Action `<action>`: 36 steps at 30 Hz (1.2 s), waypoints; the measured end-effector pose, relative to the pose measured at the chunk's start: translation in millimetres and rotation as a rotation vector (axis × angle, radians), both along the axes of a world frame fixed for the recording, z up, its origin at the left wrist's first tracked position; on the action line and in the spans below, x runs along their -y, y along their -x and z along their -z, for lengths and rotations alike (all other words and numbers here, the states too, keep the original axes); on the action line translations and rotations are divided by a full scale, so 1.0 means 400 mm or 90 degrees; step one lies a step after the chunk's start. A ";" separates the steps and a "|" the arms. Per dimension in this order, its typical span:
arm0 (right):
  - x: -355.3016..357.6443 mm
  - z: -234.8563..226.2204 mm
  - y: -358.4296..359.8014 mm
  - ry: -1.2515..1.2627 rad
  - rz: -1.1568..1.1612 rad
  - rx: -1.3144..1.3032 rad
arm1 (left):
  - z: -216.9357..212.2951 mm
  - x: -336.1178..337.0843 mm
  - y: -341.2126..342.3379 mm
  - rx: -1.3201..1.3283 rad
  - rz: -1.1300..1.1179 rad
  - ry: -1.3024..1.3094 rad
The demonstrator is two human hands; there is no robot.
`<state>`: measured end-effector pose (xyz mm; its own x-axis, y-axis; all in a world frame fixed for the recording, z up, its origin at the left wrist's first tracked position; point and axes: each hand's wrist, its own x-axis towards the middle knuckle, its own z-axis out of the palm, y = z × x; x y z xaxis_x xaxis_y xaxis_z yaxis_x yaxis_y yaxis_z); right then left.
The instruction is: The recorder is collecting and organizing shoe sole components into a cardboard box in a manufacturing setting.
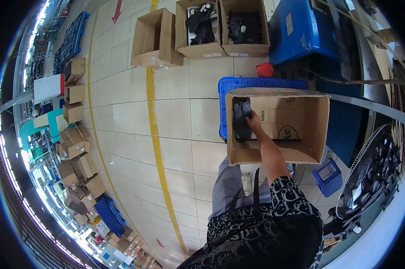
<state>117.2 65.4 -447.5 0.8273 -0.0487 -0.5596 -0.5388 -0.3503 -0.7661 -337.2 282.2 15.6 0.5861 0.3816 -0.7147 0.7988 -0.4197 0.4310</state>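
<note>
My right hand (254,122) reaches down into an open cardboard box (308,125) in front of me. Its fingers close on a dark black part (243,110) at the box's left inner wall. Other black pieces (242,131) lie just below it in the same corner; their exact kind is hard to make out. The rest of the box floor shows bare cardboard. Beneath the box, a blue plastic pallet (223,105) sticks out at the left and back. My left hand is out of view.
Two cardboard boxes (180,38) (266,38) with black parts stand ahead, beside another open carton (144,38). A blue bin (296,31), red object (265,70) and blue stool (327,177) are around the right. Black parts fill a large tray (372,175) at far right.
</note>
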 end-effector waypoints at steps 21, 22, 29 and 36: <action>0.276 -0.344 0.002 0.177 -0.134 0.005 | 0.043 -0.118 -0.294 -0.175 0.275 0.025; 0.259 -0.456 0.018 0.113 -0.095 0.038 | 0.052 -0.113 -0.310 -0.177 0.292 0.026; 0.505 -1.275 0.205 0.033 0.191 0.453 | 0.174 0.019 -0.616 -0.176 0.609 0.092; 1.091 -1.363 0.516 0.836 0.484 0.224 | 0.168 0.292 -0.948 -0.191 0.778 0.155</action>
